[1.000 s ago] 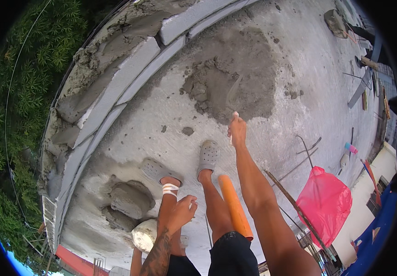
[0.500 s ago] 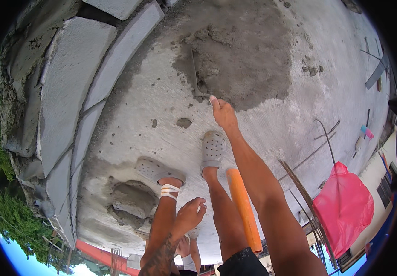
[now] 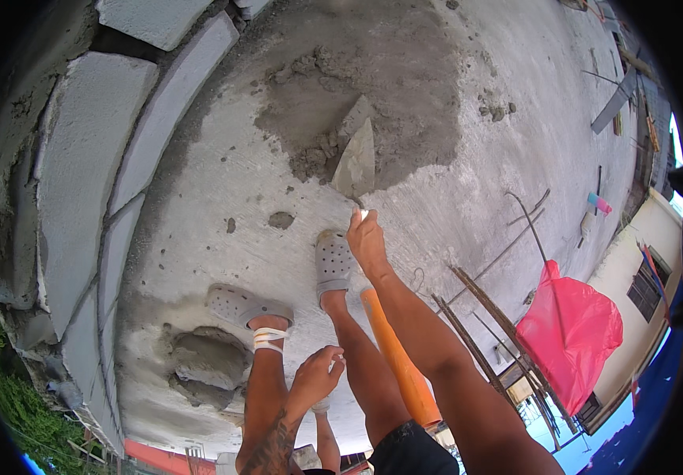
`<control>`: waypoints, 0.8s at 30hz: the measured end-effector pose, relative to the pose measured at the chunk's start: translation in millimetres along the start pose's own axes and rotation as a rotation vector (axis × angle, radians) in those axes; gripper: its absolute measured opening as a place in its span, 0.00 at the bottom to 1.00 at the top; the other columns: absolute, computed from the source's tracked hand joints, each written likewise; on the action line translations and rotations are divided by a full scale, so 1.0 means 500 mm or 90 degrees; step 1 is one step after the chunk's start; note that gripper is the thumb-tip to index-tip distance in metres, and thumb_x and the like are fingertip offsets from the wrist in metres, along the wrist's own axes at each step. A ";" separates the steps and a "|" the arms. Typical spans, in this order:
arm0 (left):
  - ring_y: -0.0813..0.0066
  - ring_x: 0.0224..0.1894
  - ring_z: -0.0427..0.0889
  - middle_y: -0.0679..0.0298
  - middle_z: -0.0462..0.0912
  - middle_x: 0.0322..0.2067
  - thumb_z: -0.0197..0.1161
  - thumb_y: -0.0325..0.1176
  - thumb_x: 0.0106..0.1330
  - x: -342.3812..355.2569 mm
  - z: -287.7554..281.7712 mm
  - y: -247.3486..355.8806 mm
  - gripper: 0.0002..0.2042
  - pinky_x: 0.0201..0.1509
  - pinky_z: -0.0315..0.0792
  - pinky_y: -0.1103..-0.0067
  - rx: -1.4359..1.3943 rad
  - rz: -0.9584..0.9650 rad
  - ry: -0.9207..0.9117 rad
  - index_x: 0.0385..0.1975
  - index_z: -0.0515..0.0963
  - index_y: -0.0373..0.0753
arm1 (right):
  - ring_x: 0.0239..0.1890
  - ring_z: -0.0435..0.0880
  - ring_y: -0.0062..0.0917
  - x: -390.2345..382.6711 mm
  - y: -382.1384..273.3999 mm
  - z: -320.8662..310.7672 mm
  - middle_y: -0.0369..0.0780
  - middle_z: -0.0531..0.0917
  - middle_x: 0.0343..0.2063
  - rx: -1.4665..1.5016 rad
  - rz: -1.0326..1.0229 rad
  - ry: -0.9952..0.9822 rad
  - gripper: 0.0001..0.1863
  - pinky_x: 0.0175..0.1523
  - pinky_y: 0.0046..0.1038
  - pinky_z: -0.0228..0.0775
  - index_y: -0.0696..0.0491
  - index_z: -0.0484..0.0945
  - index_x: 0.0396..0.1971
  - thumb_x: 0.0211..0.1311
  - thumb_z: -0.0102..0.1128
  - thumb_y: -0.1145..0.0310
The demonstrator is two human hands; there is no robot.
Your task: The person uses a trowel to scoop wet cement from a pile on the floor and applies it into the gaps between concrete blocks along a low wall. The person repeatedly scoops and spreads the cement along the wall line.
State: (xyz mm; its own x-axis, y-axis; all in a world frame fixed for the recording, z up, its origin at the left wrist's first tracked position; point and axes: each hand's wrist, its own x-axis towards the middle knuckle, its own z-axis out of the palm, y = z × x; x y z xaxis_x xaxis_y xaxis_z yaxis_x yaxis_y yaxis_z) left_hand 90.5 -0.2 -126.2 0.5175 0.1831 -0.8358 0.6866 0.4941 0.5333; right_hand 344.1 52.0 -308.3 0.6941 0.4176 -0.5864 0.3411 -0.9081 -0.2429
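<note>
My right hand (image 3: 367, 241) grips the handle of a pointed trowel (image 3: 357, 164). The trowel's flat grey blade points away from me over the near edge of a wet mortar patch (image 3: 412, 95), above a rough hollow. Whether the blade touches the mortar, I cannot tell. Lower down, my left hand (image 3: 316, 378) hangs in front of my leg, fingers loosely curled with a gap to the thumb and nothing visible in them. A tattoo covers part of that forearm. Most of the trowel's handle is hidden inside my right fist.
Grey blocks (image 3: 88, 166) form a low wall on the left. A mortar-lined hole (image 3: 211, 356) lies near my grey clog (image 3: 248, 307). An orange pipe (image 3: 397, 356) stands beside my right leg. Rebar, a pink plastic sheet (image 3: 571, 332) and a metal strip (image 3: 615, 101) are at the right.
The trowel has turned from edge-on to showing its flat face, and its blade has swung to the right. My right hand stays wrapped round the handle. The whole view has shifted slightly.
</note>
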 end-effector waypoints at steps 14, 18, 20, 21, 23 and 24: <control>0.52 0.46 0.85 0.53 0.87 0.41 0.60 0.35 0.68 0.013 -0.033 0.000 0.13 0.49 0.77 0.65 0.025 -0.016 -0.012 0.49 0.76 0.37 | 0.31 0.83 0.58 0.000 0.042 -0.162 0.61 0.81 0.24 -0.204 -0.181 -0.101 0.22 0.34 0.53 0.76 0.60 0.72 0.38 0.72 0.52 0.52; 0.52 0.45 0.85 0.54 0.87 0.40 0.60 0.35 0.68 0.019 -0.037 0.014 0.14 0.50 0.77 0.66 0.034 -0.014 -0.001 0.49 0.76 0.37 | 0.35 0.85 0.57 -0.019 0.089 -0.282 0.59 0.84 0.28 -0.305 -0.088 -0.129 0.22 0.40 0.49 0.78 0.57 0.73 0.46 0.69 0.55 0.51; 0.51 0.45 0.85 0.53 0.87 0.40 0.60 0.35 0.68 0.023 -0.034 0.019 0.14 0.49 0.76 0.65 0.003 -0.008 -0.008 0.49 0.76 0.37 | 0.37 0.85 0.55 0.003 0.106 -0.341 0.58 0.84 0.30 -0.331 -0.065 -0.124 0.22 0.43 0.48 0.78 0.56 0.76 0.46 0.67 0.57 0.52; 0.51 0.45 0.85 0.53 0.87 0.40 0.60 0.35 0.68 0.023 -0.030 0.020 0.14 0.49 0.76 0.65 -0.017 -0.009 -0.017 0.50 0.76 0.37 | 0.38 0.85 0.54 0.023 0.109 -0.357 0.58 0.85 0.31 -0.332 -0.055 -0.105 0.21 0.43 0.48 0.78 0.57 0.76 0.46 0.67 0.58 0.52; 0.52 0.44 0.85 0.53 0.87 0.40 0.60 0.35 0.68 0.023 -0.025 0.017 0.14 0.48 0.77 0.65 -0.014 -0.012 -0.016 0.49 0.76 0.36 | 0.38 0.86 0.52 0.071 0.104 -0.361 0.57 0.85 0.31 -0.338 -0.076 -0.082 0.21 0.43 0.48 0.78 0.57 0.78 0.45 0.66 0.59 0.53; 0.52 0.44 0.85 0.53 0.87 0.40 0.60 0.35 0.68 0.024 -0.024 0.015 0.14 0.48 0.77 0.65 -0.008 -0.001 -0.009 0.49 0.76 0.36 | 0.38 0.86 0.52 0.096 0.099 -0.351 0.56 0.85 0.31 -0.342 -0.114 -0.072 0.21 0.43 0.47 0.78 0.57 0.78 0.45 0.66 0.59 0.53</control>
State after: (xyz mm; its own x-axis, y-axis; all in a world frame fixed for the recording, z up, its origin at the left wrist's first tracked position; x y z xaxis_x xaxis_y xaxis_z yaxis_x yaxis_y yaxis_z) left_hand 95.6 16.0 -133.8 0.5234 0.1709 -0.8348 0.6813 0.5045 0.5305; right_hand 505.5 32.9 -213.0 0.5335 0.5305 -0.6588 0.7415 -0.6680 0.0627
